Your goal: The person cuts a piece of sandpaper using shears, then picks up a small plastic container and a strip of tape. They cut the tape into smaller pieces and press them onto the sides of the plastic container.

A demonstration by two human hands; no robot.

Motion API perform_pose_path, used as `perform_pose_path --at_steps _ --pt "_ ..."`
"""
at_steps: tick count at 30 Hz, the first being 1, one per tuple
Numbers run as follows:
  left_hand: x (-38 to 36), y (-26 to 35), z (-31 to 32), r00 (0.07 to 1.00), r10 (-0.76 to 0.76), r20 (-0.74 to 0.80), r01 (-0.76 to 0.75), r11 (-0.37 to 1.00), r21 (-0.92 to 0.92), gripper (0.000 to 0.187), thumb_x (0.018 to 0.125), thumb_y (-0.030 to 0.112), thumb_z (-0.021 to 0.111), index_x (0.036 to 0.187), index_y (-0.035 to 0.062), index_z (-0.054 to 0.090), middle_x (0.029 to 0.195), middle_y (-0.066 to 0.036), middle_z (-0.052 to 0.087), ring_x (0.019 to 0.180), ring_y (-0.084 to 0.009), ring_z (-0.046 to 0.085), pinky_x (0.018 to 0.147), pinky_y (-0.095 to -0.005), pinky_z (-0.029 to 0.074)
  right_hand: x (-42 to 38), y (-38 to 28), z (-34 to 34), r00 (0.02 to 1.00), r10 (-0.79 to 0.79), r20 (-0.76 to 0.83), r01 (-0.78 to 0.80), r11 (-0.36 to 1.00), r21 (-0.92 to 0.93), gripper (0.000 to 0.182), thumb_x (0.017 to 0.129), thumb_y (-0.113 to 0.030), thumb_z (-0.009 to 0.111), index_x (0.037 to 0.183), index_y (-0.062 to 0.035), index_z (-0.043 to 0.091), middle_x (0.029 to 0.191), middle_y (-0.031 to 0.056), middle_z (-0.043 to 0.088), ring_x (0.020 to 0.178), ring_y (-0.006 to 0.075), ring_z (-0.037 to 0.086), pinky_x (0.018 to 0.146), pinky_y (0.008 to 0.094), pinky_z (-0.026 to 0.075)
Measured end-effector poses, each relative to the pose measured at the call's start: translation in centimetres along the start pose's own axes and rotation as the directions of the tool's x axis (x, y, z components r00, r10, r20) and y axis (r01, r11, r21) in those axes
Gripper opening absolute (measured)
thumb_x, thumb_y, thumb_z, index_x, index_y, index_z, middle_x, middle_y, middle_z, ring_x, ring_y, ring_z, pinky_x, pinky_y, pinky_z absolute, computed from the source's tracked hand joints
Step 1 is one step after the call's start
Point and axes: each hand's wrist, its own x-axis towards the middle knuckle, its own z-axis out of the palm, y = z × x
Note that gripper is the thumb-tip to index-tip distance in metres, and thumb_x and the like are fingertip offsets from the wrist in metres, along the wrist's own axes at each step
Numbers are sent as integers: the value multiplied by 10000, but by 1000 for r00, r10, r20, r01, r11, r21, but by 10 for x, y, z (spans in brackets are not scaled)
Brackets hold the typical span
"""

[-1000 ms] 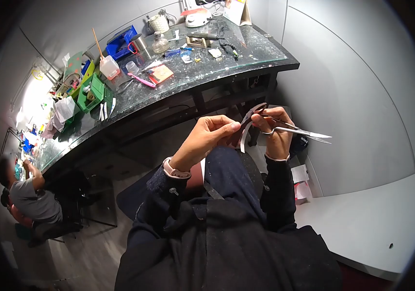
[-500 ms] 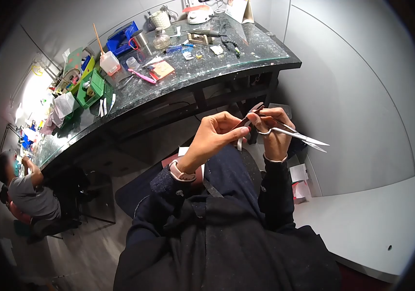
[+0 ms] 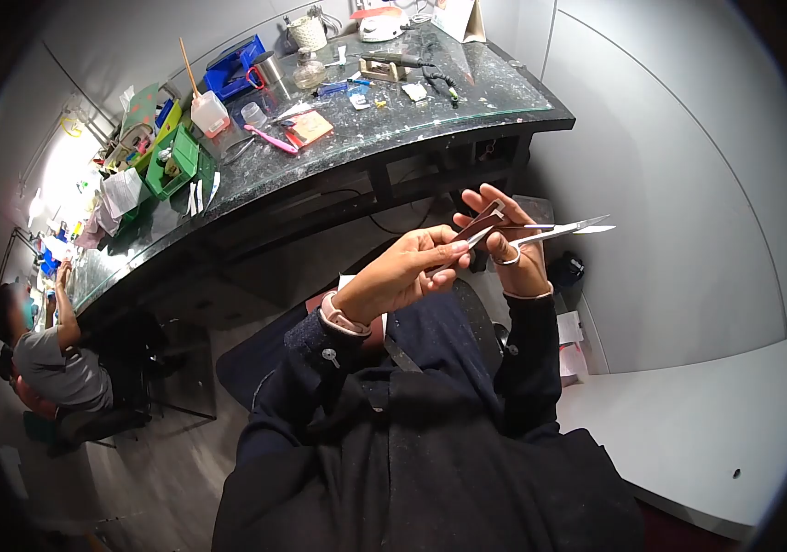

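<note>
While a brown strip [image 3: 480,224] pinched by left fingers [image 3: 436,252] is apparently being adjusted, scissors [image 3: 561,230] are held alongside by loose right fingers [image 3: 502,247], steadiness seemingly required next.

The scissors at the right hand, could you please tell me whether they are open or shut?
Slightly open: the scissors show two blade tips standing apart, beyond the right hand.

Silver scissors [image 3: 586,226], blades slightly parted, point between 2 and 3 o'clock, one ring around the right hand's [image 3: 528,265] thumb. A narrow brown strip [image 3: 480,222], pale along one edge, slants toward 2 o'clock from the left hand's [image 3: 404,267] fingertips.
</note>
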Motion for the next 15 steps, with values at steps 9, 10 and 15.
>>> perform_pose_path --at_steps 9,10,15 --pt "-1 -2 5 999 -41 21 40 997 67 172 974 239 465 1022 74 464 738 29 453 516 -15 354 442 -156 278 -3 2 -6 1000 23 -14 -25 993 -115 439 783 -90 716 1183 -29 546 1080 146 637 980 225 629 827 328 534" --pt "-2 -2 7 999 -32 -1 32 994 107 183 978 257 456 1023 80 461 732 31 441 519 -17 356 444 -159 276 -3 0 -5 999 32 -21 -35 990 -135 436 787 -92 713 1185 -29 546 1081 147 637 979 220 629 829 327 534" --pt "-5 -4 9 996 3 -91 22 961 274 232 985 321 426 1022 94 456 712 40 404 528 -27 353 453 -170 281 -3 -6 5 998 31 -46 -40 976 -216 422 802 -103 702 1187 -21 549 1046 146 649 949 199 638 818 310 533"
